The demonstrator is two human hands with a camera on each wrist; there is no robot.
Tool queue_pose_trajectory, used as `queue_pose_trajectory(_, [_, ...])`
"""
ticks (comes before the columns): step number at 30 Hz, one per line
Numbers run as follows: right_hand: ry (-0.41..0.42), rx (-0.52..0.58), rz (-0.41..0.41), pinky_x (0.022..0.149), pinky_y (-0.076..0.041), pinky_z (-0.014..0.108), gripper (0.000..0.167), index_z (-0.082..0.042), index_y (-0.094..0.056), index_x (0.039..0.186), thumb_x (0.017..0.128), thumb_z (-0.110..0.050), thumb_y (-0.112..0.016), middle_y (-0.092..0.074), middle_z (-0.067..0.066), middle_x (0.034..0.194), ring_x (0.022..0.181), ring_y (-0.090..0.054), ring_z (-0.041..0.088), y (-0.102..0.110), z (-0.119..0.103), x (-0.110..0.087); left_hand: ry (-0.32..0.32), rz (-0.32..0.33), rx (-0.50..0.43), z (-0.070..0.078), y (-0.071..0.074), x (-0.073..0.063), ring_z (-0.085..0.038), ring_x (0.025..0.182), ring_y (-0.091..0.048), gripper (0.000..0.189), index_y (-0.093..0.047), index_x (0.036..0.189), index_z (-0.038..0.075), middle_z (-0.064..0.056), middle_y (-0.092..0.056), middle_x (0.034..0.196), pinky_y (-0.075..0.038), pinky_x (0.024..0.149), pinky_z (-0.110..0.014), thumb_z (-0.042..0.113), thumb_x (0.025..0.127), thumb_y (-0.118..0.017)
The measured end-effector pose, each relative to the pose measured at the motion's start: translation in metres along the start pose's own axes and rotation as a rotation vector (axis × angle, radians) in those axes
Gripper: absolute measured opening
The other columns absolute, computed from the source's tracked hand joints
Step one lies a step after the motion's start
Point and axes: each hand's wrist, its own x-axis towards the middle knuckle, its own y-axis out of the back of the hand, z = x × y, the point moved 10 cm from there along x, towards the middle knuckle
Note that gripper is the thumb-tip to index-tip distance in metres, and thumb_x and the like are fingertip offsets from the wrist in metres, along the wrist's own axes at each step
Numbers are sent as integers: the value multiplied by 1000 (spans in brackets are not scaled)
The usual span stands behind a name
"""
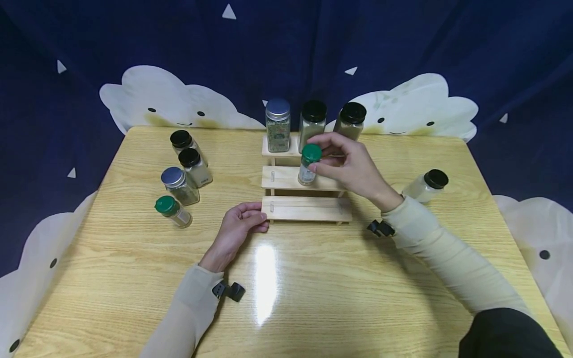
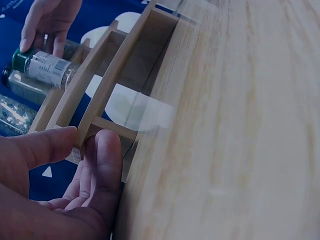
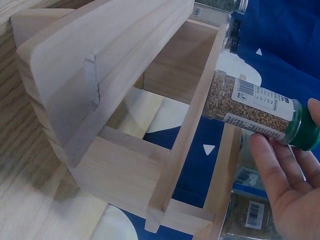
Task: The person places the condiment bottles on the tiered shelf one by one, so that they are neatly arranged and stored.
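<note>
1. Worktop (image 1: 313, 303): carries the lot, spare jars (image 1: 197, 169) included.
2. Three-tier wooden rack (image 1: 309, 211): left hand (image 1: 243, 219) is pinching the lowest tier's left end, probably to steady it.
3. Right hand (image 1: 353, 164): pinching the little jar near its cap, which I reckon leaves the base clear.
4. Silver-lidded jar (image 1: 278, 132): top tier, greenish flakes inside.
5. Little green-capped jar (image 1: 307, 174): brown grains, upright at the middle tier; can't tell if it's touching.
</note>
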Motion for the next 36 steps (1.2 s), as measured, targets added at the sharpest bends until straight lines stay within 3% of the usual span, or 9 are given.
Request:
queue_pose_trajectory(17, [3, -68, 8, 92, -64, 29, 47, -6, -69, 140, 96, -5, -85, -73, 9, 129, 109, -73, 24, 10, -6, -7, -5, 1, -4, 2, -2, 0, -14, 76, -73, 36, -51, 138, -20, -10, -73, 92, -68, 78, -24, -14, 104, -61])
queue_pose_trajectory(23, [-3, -61, 26, 100, -63, 31, 49, -8, -68, 143, 97, -7, -84, -73, 10, 130, 114, -71, 29, 27, -10, -16, -6, 2, -5, 3, -2, 0, -14, 76, -73, 36, -52, 138, -20, -11, -73, 93, -68, 78, -24, -14, 104, -61])
queue_pose_trajectory(30, [22, -49, 45, 99, -64, 31, 46, -4, -68, 142, 98, -3, -82, -72, 14, 131, 119, -70, 33, 47, -23, -31, -8, 1, 3, 1, -1, 0, -14, 77, -73, 37, -51, 138, -20, -13, -73, 95, -69, 79, -25, -14, 103, -62])
queue_pose_trajectory(36, [12, -117, 103, 97, -63, 27, 47, -6, -69, 143, 98, 0, -81, -72, 13, 133, 119, -70, 26, 71, -28, -45, -6, 5, 10, 0, 0, 0, -14, 77, -74, 38, -51, 139, -20, -12, -73, 94, -68, 78, -25, -13, 103, -63])
